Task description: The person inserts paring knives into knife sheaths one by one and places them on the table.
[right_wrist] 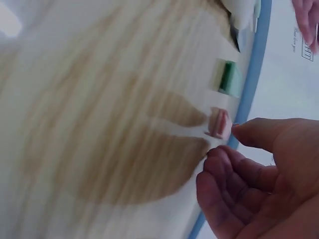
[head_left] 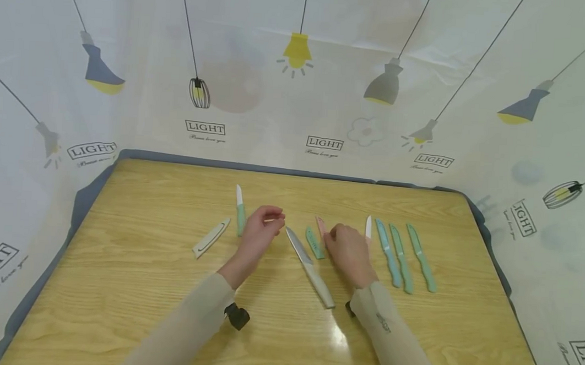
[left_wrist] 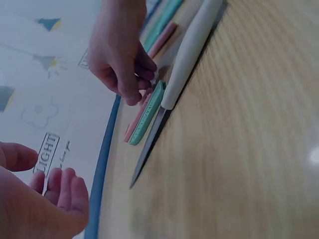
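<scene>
My right hand (head_left: pixel 350 251) is low over the table at the near end of a small pink blade sheath (head_left: pixel 320 226). In the right wrist view its thumb and curved fingers stand apart beside the pink sheath (right_wrist: pixel 219 123). A green sheath (head_left: pixel 315 243) lies just left of that one. Left of both, a large knife (head_left: pixel 318 281) with a pale handle points its bare blade away to the left. My left hand (head_left: pixel 260 227) hovers with loosely bent fingers and holds nothing. Partly behind it lies a small green-handled knife (head_left: pixel 241 215) with a white blade.
A white sheath (head_left: pixel 211 238) lies on the wooden table (head_left: pixel 134 262) at the left. Right of my right hand are a white-bladed knife (head_left: pixel 368 227), partly hidden, a sheathed blue knife (head_left: pixel 389 255) and two sheathed green knives (head_left: pixel 422 259). A printed curtain (head_left: pixel 254 147) surrounds the table.
</scene>
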`<state>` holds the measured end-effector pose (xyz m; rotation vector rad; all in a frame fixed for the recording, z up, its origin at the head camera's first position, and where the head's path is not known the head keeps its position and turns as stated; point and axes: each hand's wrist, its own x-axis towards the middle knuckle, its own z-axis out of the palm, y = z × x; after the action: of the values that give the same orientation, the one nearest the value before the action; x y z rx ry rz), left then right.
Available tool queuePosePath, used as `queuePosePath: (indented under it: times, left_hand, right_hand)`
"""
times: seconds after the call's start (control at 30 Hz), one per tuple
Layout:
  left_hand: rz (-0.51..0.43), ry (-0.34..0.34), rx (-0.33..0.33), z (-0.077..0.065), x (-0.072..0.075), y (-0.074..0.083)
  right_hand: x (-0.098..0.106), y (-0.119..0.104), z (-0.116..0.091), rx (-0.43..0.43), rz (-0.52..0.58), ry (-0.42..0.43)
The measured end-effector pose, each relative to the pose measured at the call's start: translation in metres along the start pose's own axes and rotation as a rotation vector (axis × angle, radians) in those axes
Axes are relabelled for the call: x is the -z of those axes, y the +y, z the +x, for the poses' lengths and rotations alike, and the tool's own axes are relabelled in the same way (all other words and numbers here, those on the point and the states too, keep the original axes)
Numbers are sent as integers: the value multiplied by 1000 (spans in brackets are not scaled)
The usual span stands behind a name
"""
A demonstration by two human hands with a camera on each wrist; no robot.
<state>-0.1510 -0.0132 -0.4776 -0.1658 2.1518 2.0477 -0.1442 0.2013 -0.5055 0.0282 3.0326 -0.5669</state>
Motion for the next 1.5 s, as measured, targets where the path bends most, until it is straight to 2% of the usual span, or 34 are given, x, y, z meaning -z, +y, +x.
queuePosePath:
  times: [0.1,0.23,0.33,0.43,0.53,0.73,0.93,1.2,1.4,1.5]
  left_hand:
    - [256,-71,-89,10,-15,6]
    - [687,-156,-210,22,-37,14]
    - [993,-200,-249,28,-55,18]
    - [1174,-232,-265,32,-71,16]
    - [1282,-239,-286,35,-84,12]
    - [1407,-242,-283,37,-107,5]
    - [1469,-265,-269,39,-119,0]
    - [1328,-281,-329,43,-122,-5]
    - [1243,-289,-306,42,-120,-3]
    - [1198,-316,-294,44,-116,-3]
  right_hand:
    - [6,4,-7,-19,7,25]
    - [19,10,-20,5,8,92]
    - [27,16,-28,51,-30,178]
    - [35,21,-33,87,-59,241]
    - [41,25,-39,99,-79,264]
    - [46,36,-49,100,-104,300]
    - [48,43,-51,65,-86,290]
    - [48,48,-52,67,-64,323]
    - [48,52,-52,33,-45,285]
    - [48,55,-52,19,-37,249]
